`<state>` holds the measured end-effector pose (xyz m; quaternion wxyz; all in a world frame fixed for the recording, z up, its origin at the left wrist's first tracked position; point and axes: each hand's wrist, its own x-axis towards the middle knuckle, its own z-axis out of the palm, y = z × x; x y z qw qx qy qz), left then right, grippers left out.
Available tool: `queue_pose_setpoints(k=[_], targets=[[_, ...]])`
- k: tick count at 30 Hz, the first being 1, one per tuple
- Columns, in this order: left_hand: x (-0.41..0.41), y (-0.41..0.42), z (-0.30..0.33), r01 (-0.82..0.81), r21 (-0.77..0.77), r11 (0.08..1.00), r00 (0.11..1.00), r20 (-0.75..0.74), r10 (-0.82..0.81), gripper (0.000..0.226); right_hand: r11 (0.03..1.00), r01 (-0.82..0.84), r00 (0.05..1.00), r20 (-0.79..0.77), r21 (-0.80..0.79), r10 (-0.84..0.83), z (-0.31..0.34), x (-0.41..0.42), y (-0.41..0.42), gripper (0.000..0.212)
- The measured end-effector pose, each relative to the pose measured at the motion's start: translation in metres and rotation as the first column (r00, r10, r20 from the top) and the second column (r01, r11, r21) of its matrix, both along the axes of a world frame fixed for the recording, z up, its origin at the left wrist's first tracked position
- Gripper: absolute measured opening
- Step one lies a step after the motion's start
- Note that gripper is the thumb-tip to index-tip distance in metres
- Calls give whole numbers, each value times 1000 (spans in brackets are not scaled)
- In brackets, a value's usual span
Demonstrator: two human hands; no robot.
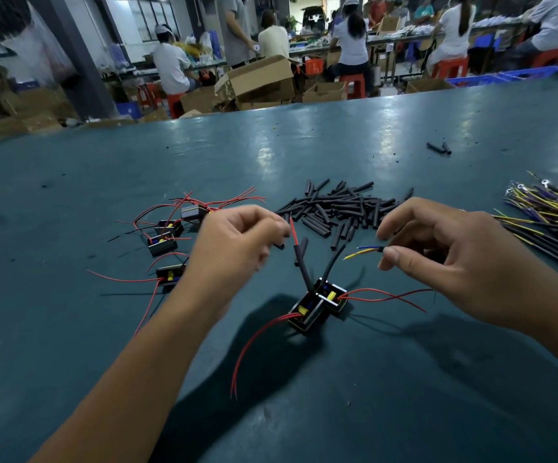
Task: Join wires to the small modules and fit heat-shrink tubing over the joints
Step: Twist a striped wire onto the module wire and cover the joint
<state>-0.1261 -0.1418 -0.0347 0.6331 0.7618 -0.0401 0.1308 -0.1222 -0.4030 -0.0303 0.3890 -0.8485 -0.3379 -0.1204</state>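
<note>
Two small black modules with yellow parts lie side by side mid-table, red leads trailing from each. A black sleeved lead rises from each; a bare red wire end sticks out of the left sleeve. My left hand, blurred, has curled fingers that pinch a short black heat-shrink piece just left of that red end. My right hand pinches a black cable whose stripped yellow and blue wires point left toward the modules.
A pile of black heat-shrink tubes lies behind the hands. Several more modules with red wires sit at the left. A bundle of black cables with yellow and blue wires lies at the right. People work at benches beyond the far edge of the table.
</note>
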Motion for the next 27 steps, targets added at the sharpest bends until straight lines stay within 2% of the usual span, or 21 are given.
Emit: queue_pose_setpoints(k=[3, 6, 9, 11, 12, 14, 16, 18, 21, 23, 25, 27], targets=[[10, 17, -3, -149, 14, 989, 988, 45, 148, 10, 999, 38, 999, -14, -21, -38, -1, 3, -1, 12], [13, 16, -12, -128, 116, 985, 991, 52, 123, 14, 998, 42, 998, -50, -41, -44, -5, 5, 0, 16], [14, 11, -19, -77, 236, 969, 994, -59, 93, 5, 997, 64, 996, -56, -38, -66, -6, 6, -1, 21], [14, 10, -22, -62, 297, 953, 991, -95, 94, 11, 996, 83, 995, -48, -33, -84, -7, 8, -1, 22], [13, 8, -23, -78, 346, 935, 994, -48, 101, 12, 996, 87, 995, -48, -29, -89, -7, 8, -2, 22], [8, 3, -21, -163, 481, 861, 979, 187, 81, 11, 996, 86, 995, -58, -16, -87, -7, 8, -3, 19], [5, -4, -19, -243, 590, 770, 914, 404, -21, 10, 996, 84, 994, -74, -1, -83, -7, 7, -3, 16], [4, -7, -21, -260, 594, 761, 890, 453, -50, 10, 997, 79, 994, -81, 17, -78, -7, 7, -3, 17], [7, -5, -24, -216, 492, 843, 949, 309, 64, 10, 997, 75, 995, -74, 28, -73, -6, 6, -2, 21], [10, -1, -28, -187, 503, 844, 979, 164, 120, 11, 997, 72, 995, -77, 32, -69, -5, 5, -2, 19], [13, 3, -31, -127, 484, 866, 991, 30, 129, 20, 997, 65, 995, -80, 35, -62, -4, 4, -2, 19], [15, 3, -32, -63, 386, 920, 992, -80, 102, 28, 997, 67, 996, -68, 39, -64, -3, 2, -1, 20]])
